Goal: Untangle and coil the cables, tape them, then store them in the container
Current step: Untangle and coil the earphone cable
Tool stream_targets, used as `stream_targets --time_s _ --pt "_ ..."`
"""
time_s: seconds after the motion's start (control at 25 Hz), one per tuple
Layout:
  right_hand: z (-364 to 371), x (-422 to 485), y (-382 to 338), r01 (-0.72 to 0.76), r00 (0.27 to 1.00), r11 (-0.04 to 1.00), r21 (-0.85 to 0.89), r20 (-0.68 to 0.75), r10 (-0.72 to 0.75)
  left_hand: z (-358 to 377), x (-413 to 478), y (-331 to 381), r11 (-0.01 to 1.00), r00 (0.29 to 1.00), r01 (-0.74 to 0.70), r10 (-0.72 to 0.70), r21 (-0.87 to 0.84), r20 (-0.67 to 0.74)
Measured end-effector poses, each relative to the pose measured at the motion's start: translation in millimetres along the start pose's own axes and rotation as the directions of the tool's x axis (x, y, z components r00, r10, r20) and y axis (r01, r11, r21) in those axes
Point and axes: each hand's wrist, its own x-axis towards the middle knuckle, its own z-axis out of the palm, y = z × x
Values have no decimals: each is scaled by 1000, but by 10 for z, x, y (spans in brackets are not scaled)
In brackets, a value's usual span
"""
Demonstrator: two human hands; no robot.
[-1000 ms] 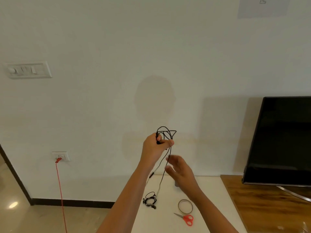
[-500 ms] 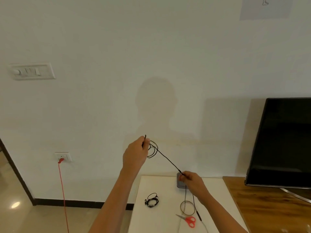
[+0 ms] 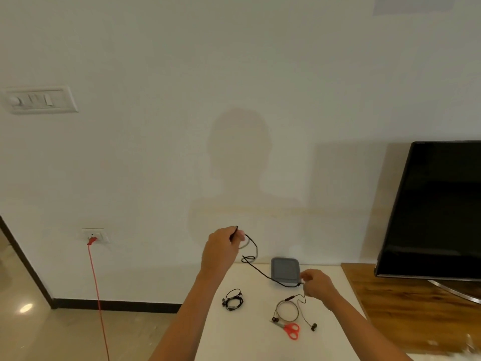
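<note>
Pinching the black cable in both grips, long axis slanting from left hand at centre down-right to right hand by container.

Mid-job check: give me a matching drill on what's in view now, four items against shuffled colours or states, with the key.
1 scissors
2 container
3 bundled earphones
4 black cable

a grey, at the far edge of the table
b pinched between left hand and right hand
c red handles
d lying loose, in neither hand

Pairs: 1-c, 2-a, 3-d, 4-b
</note>
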Motion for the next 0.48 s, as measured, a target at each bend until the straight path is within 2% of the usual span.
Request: stream_targets --time_s 0.04,0.08,0.16,0.24,0.36,0.48 --pt "7 -39 -84 49 997 998 -42 59 -47 45 -25 32 998 999 -8 10 -58 50" --pt "19 -98 -204 133 986 991 -11 105 -131 96 -46 70 996 996 -13 21 -90 91" --pt "39 -269 -512 320 920 928 190 172 -353 211 -76 152 993 988 -30 47 -112 149" --pt "74 -407 -743 436 834 850 296 221 -505 272 -99 221 991 986 -50 69 -127 153" --pt "71 -428 -758 434 829 812 390 180 -529 200 -58 157 987 995 -24 39 -161 94" --pt "27 -344 -513 265 918 776 572 95 -384 22 -35 55 983 998 32 -21 -182 65"
